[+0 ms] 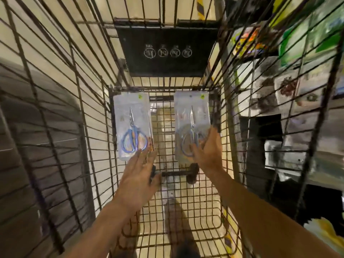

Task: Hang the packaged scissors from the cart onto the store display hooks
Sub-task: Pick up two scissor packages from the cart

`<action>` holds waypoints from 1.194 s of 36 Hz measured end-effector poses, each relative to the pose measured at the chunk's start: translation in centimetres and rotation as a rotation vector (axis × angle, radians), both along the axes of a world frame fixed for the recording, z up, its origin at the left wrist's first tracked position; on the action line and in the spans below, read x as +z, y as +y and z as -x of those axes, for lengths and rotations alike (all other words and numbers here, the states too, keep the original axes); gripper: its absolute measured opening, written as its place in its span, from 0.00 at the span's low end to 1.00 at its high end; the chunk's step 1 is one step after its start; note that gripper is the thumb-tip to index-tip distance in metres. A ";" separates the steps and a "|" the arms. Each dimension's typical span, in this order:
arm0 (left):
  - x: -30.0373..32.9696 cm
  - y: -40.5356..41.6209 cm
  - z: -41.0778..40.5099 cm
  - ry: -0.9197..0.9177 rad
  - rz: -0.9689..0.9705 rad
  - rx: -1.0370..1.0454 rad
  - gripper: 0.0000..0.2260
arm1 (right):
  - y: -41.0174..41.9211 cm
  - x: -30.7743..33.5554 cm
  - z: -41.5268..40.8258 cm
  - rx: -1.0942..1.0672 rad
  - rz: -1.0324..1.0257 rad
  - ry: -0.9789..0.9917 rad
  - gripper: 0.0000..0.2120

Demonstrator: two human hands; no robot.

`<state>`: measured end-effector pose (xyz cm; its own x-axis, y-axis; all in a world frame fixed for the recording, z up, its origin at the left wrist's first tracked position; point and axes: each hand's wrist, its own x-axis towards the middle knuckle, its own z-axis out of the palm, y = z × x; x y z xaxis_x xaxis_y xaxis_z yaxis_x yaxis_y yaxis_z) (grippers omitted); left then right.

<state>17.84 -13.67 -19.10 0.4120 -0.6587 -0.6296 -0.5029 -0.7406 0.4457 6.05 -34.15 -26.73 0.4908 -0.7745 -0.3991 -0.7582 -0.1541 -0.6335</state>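
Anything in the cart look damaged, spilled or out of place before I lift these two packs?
Nothing stands out. Both scissors packs, left pack and right pack, lie flat and look sealed on the cart floor. Motion blur hides fine detail.

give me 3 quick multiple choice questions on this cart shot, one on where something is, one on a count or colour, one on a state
1. Where do the scissors packs lie?
A. on a display hook
B. on the wire floor of the cart
C. on the store floor

2. What colour are the scissor handles in the left pack?
A. red
B. black
C. blue

3. What is the right hand doing?
A. gripping the right pack
B. hanging loose, away from everything
C. holding the cart's side bars

Answers:
1 B: both packs lie flat on the cart mesh.
2 C: the left pack shows blue handle loops.
3 A: the right hand has thumb and fingers curled round the right pack, while the left hand reaches open.
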 end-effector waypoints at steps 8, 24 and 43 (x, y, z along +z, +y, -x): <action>0.1 0.6 -0.4 0.054 0.030 0.062 0.34 | -0.3 -1.5 -0.7 -0.027 -0.005 0.048 0.34; 0.0 0.6 -1.0 0.024 0.001 0.056 0.36 | -0.4 -0.7 0.0 -0.121 -0.123 0.037 0.47; 3.3 -2.5 -1.7 0.703 0.177 0.759 0.30 | 5.8 8.8 4.0 -0.192 -0.770 -0.193 0.26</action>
